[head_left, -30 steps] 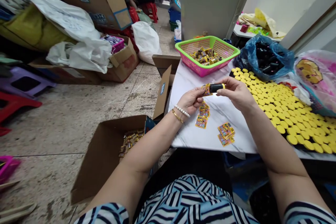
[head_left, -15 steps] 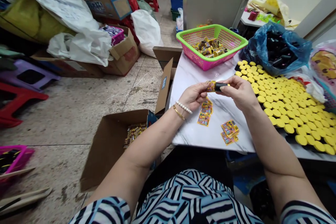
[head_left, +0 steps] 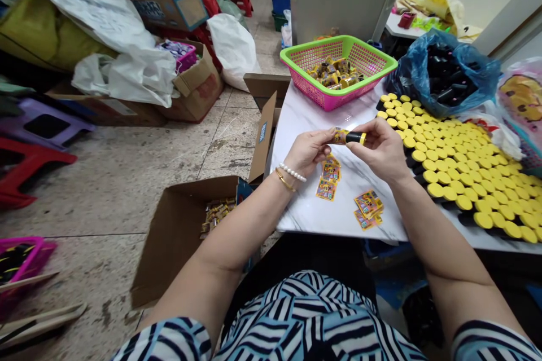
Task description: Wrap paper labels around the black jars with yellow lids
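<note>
Between my two hands, above the white marbled table (head_left: 292,203), lies a short black tube (head_left: 354,137) with a yellow end, held sideways. A yellow printed sleeve (head_left: 339,136) sits around its left end. My left hand (head_left: 311,149) pinches the sleeve between thumb and fingers. My right hand (head_left: 383,146) is at the yellow end, thumb below and fingers partly behind the tube. Below my left hand is a small spread of flat printed sleeves (head_left: 327,188). A second small pile of printed sleeves (head_left: 368,206) lies nearer the table's front edge.
Many black tubes with yellow ends (head_left: 461,172) stand packed on the right. Behind them sits a blue bag (head_left: 409,76) of black parts. A green-and-pink basket (head_left: 339,98) holds sleeved pieces. On the floor at left, an open carton (head_left: 165,237) contains more.
The fingers of my right hand have shifted back toward the right, so the tube's yellow end now shows. My left hand keeps its pinch on the sleeve. The view has shifted slightly.
</note>
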